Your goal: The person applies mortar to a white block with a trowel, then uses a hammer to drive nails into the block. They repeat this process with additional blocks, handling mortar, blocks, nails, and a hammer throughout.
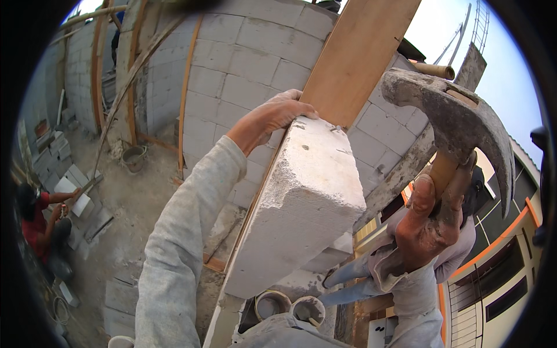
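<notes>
My right hand [428, 232] grips the wooden handle of a worn claw hammer [461, 108], raised on the right with its head uppermost. My left hand [278, 115] holds the lower left edge of a long wooden board [357, 61], right where it meets the end of a pale lightweight concrete block [300, 226]. The block's top is rough, with a chipped front edge. A nail [336, 128] sticks up out of it close to the foot of the board. Part of the left fingers is hidden behind the board's edge.
Below me stand two buckets [308, 309], one holding a tool. A person in jeans [352, 282] is close on the right, partly behind my right arm. Down left, a person in red [39, 226] crouches by loose blocks [80, 204]. A block wall [248, 61] rises ahead.
</notes>
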Available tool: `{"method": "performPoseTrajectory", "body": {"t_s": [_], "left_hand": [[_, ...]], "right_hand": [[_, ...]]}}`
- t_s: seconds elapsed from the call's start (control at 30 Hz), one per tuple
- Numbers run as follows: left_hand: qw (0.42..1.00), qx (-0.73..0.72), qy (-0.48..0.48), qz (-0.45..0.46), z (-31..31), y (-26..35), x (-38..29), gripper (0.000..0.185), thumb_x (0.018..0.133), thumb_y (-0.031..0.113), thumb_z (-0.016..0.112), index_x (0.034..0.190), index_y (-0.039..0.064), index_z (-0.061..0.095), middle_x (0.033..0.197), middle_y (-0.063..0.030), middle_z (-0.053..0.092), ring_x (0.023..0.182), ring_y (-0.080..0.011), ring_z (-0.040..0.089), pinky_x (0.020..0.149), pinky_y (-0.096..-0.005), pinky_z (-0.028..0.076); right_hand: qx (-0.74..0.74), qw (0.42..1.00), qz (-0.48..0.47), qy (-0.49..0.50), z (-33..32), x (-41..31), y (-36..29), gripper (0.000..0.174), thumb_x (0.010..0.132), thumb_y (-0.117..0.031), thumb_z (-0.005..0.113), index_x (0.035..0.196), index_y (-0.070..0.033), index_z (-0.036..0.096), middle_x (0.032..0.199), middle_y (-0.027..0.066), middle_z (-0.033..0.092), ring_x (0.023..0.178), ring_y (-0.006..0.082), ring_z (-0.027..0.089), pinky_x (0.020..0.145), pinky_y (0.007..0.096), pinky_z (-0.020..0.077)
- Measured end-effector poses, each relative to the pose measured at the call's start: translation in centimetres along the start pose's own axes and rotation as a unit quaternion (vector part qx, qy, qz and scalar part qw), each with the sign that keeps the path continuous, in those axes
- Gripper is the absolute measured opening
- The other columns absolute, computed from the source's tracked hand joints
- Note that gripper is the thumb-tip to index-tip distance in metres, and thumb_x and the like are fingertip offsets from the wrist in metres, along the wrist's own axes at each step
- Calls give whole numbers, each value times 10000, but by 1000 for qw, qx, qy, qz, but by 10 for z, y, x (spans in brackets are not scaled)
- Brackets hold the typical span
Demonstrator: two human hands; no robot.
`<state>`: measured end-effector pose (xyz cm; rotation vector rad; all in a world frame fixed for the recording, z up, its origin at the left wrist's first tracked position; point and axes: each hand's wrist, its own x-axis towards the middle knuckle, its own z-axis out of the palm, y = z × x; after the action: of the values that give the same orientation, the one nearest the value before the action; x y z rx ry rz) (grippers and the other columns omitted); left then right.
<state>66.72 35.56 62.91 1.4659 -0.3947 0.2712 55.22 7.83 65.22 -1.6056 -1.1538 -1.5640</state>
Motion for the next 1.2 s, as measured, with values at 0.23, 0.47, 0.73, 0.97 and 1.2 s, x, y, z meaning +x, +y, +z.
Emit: {"method": "performPoseTrajectory", "body": {"t_s": [0.23,0.47,0.73,0.97,1.2], "left_hand": [[999,27,26,-19,4,11,-7,698,746,267,731,1280,-124,509,1109,-287,626,1040,-335,655,899,-279,515],[1000,-8,17,2,5,5,-6,723,734,249,739,1305,-120,493,1113,-286,624,1067,-322,649,899,-282,522],[1000,-10,4,-17,3,7,-4,758,742,252,738,1331,-138,462,1120,-282,623,1074,-309,649,901,-286,521],[1000,6,13,-13,4,5,-7,776,738,276,737,1342,-125,462,1132,-289,616,1090,-309,645,938,-279,504],[1000,-1,19,-15,4,6,-5,714,743,264,730,1302,-115,496,1127,-284,619,1084,-334,644,968,-306,495]], "right_hand": [[-40,981,-3,-192,10,-3,7,519,850,11,703,1352,-79,608,885,133,645,697,243,637,657,334,535],[79,996,34,16,-7,-5,-2,447,931,-22,637,1374,-27,571,1124,195,672,861,237,660,859,328,535],[-100,981,-74,-150,-7,8,14,438,896,-3,661,1330,-18,605,849,86,630,652,203,602,642,336,525],[-72,982,-104,-138,-3,3,12,400,903,-12,652,1300,-3,595,783,118,603,607,240,567,600,323,482],[-18,985,30,-171,-15,17,17,510,920,14,635,1415,-42,530,974,153,682,797,206,667,742,284,514]]}}
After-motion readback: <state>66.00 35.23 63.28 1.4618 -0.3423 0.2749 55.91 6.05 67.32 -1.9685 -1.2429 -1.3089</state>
